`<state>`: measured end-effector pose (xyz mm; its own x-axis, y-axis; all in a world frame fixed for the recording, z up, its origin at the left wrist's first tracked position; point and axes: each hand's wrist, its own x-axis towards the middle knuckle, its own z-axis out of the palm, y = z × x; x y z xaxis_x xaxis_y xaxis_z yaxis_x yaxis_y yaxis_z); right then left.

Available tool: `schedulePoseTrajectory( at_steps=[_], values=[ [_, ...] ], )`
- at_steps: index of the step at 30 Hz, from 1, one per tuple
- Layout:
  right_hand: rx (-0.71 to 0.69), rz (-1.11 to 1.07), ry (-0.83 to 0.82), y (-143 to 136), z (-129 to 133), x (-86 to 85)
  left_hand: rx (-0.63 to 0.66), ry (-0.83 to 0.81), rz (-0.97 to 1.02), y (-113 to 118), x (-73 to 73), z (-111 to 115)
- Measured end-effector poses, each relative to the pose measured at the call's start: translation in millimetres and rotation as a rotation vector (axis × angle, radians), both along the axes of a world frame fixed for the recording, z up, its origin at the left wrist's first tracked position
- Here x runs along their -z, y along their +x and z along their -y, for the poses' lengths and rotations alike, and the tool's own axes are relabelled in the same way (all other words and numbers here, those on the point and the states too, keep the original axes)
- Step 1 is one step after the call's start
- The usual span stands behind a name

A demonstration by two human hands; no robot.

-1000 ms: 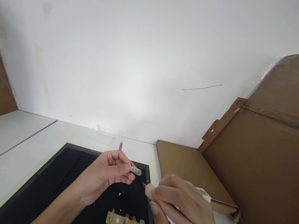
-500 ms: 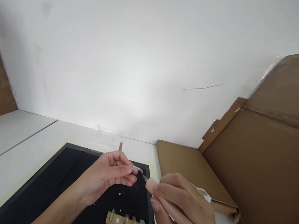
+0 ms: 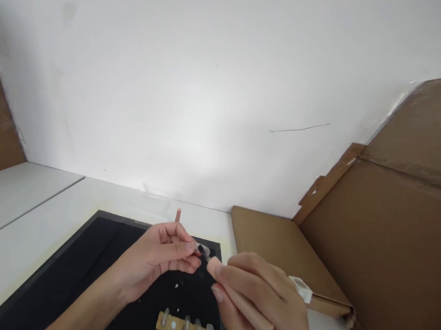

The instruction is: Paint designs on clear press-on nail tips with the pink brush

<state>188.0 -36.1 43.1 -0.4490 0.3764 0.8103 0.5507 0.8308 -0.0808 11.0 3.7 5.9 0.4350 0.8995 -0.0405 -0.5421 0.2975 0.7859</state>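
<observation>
Above the black mat (image 3: 63,269), my left hand (image 3: 164,249) pinches a clear false nail tip (image 3: 204,249) between thumb and fingers. My right hand (image 3: 263,295) grips the peach handle of a nail polish brush (image 3: 241,309), its dark bristles against the nail tip. Close to the mat's front lies a tan strip (image 3: 179,329) bearing several clear nail tips that stand up from it, plus a white dot. Small white bits (image 3: 176,285) lie on the mat.
Behind my left hand a peach cylindrical thing (image 3: 178,215) stands upright. To the right are a flat cardboard box (image 3: 275,245), a small white box (image 3: 301,289) and a tall cardboard panel (image 3: 390,239). A white wall (image 3: 195,92) rises at the back.
My right hand has moved slightly left, bringing the brush bristles farther along the nail tip toward my left fingertips. My left hand has barely moved.
</observation>
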Motion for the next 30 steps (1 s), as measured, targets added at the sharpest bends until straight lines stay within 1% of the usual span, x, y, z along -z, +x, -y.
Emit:
schedulePoseTrajectory(
  at_steps=[5,8,11,16,19,22,25,28,30],
  values=[
    [0.036,-0.037,0.035,-0.5,0.6,-1.4,0.004,-0.007,0.007,-0.1,-0.5,-0.9],
    [0.020,-0.038,0.048,-0.9,1.3,-1.8,-0.007,-0.013,-0.003,-0.2,-1.6,-1.5],
    [0.010,-0.007,0.025,-0.9,0.8,-1.0,-0.001,-0.003,-0.009,-0.2,-2.1,-0.7],
    [0.053,-0.029,0.055,-1.1,0.1,0.0,0.001,-0.008,0.010,-1.3,-0.2,0.6],
    [0.026,-0.047,0.062,-1.2,0.0,-0.4,0.003,-0.010,0.015,-1.2,0.0,-0.3],
    [-0.002,-0.031,0.033,-0.3,-0.3,-0.4,0.009,-0.004,0.005,-0.5,-0.9,-0.7],
    [0.010,-0.027,0.002,1.4,-0.5,0.0,0.014,0.010,-0.002,-0.6,-1.0,-0.1],
    [0.024,-0.062,0.009,2.4,-0.5,-0.4,0.022,0.025,-0.003,-1.5,0.6,-0.6],
    [-0.012,-0.079,0.003,2.4,-0.8,-1.3,0.027,0.037,0.000,-1.7,1.9,-1.7]
  ],
)
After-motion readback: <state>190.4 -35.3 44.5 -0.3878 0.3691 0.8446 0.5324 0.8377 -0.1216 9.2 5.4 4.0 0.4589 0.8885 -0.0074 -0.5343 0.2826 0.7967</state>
